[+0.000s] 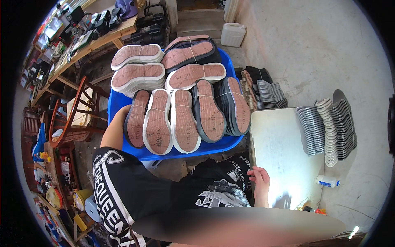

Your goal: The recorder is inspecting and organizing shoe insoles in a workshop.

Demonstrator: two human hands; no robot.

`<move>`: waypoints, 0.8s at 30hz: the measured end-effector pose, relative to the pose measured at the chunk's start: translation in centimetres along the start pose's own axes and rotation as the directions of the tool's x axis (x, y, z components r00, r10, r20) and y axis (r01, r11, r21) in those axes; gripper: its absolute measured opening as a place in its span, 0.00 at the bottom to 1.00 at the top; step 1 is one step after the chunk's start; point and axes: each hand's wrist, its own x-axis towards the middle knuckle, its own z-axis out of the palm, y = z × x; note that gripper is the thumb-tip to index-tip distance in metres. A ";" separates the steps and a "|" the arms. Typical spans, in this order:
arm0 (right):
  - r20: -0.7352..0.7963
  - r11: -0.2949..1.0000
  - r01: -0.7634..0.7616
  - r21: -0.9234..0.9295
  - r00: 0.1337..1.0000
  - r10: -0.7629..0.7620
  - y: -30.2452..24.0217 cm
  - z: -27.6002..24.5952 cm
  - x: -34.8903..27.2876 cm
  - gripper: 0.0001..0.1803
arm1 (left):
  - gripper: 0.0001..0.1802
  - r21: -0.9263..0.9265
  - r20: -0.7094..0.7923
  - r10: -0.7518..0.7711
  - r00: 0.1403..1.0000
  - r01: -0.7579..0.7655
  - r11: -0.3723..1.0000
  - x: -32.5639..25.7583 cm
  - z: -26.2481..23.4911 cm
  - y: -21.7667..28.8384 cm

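My left arm reaches to the left side of a blue plastic tub point(144, 155) full of tied shoe soles. My left hand point(124, 111) is against the dark-edged sole bundle point(137, 119) at the near left; its fingers are hidden behind that bundle. Beside it stand two white-edged sole bundles point(157, 123), then grey-edged bundles point(210, 111) to the right. More white-edged soles point(138, 77) and dark soles point(189, 57) lie stacked at the back. Away from the tub, my right hand point(260, 179) hovers by the white tabletop, fingers loosely bent and apart, with nothing visible in them.
The white table point(284, 140) is at the right. Stacked grey soles point(271, 94) and further sole rows point(331, 127) lie beyond it, near a white bottle point(328, 181). A wooden chair point(78, 113) and a cluttered workbench point(86, 45) stand left; a white jerrycan point(233, 34) is behind.
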 end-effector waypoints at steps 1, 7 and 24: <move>0.001 1.000 0.004 0.002 1.000 -0.004 0.1 0.0 0.0 0.09 | 0.28 -0.017 0.004 -0.002 1.000 0.002 1.000 0.0 -0.1 0.1; 0.034 0.998 0.043 -0.045 0.999 -0.041 0.1 0.1 0.2 0.09 | 0.27 -0.142 0.019 -0.053 0.998 0.056 0.988 -1.1 -1.0 -1.7; 0.150 0.946 -0.085 -0.313 0.979 0.138 -2.2 0.6 1.8 0.11 | 0.24 -0.569 0.037 0.042 0.998 -0.013 0.822 -9.7 -1.1 -2.6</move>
